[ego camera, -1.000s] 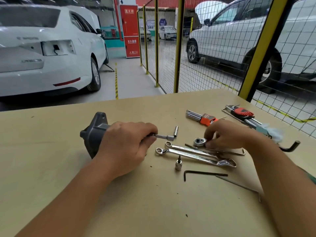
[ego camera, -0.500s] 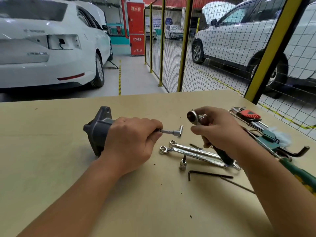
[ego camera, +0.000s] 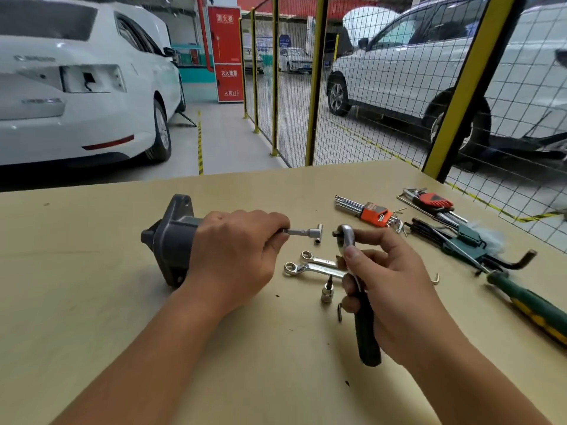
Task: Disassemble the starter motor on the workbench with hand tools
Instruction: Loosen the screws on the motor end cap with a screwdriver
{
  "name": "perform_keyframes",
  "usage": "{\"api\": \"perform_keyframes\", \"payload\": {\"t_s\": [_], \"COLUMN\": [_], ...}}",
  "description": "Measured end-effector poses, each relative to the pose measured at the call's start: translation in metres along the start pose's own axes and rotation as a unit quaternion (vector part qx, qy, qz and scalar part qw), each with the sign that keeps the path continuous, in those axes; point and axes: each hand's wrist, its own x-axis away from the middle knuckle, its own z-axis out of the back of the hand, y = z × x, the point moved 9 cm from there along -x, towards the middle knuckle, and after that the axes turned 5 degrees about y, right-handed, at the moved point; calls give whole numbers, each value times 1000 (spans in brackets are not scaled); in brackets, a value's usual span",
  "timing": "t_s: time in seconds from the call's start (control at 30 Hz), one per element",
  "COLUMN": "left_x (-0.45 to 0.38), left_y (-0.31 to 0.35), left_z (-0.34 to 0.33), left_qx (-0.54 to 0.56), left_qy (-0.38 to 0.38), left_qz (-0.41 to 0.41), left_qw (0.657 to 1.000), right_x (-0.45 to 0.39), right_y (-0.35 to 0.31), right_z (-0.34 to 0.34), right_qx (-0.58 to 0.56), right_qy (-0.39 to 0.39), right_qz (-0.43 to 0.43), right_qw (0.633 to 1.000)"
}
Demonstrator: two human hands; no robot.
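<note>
Starter motor (ego camera: 171, 237) lies on its side on the table (ego camera: 92, 317), left of centre; left hand (ego camera: 236, 256) grips its body, a knurled socket extension (ego camera: 302, 232) jutting from the fist; right hand (ego camera: 389, 289) curls round a ratchet wrench (ego camera: 356, 283), chrome head up, black handle down (held above the table); two ring spanners (ego camera: 310, 265) and a bit socket (ego camera: 327, 292) lie between the hands; orange holder (ego camera: 376, 216) and red holder (ego camera: 432, 201) each carry hex keys; a green-handled tool (ego camera: 534, 305) lies far right.
</note>
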Motion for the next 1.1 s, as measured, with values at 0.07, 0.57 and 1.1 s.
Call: {"api": "perform_keyframes", "payload": {"t_s": [0.07, 0.57, 1.1], "left_x": [0, 0, -1], "left_y": [0, 0, -2], "left_z": [1, 3, 10], "left_qx": [2, 14, 47], "left_qy": [5, -5, -4], "left_qz": [-5, -12, -25], "left_qw": [1000, 1000, 999], "right_x": [8, 15, 20], "right_y": [7, 15, 14], "right_z": [-8, -22, -30], "right_qx": [-34, -74, -82], "right_qy": [-1, 80, 59], "right_qz": [-21, -19, 4], "right_qw": [999, 994, 995]}}
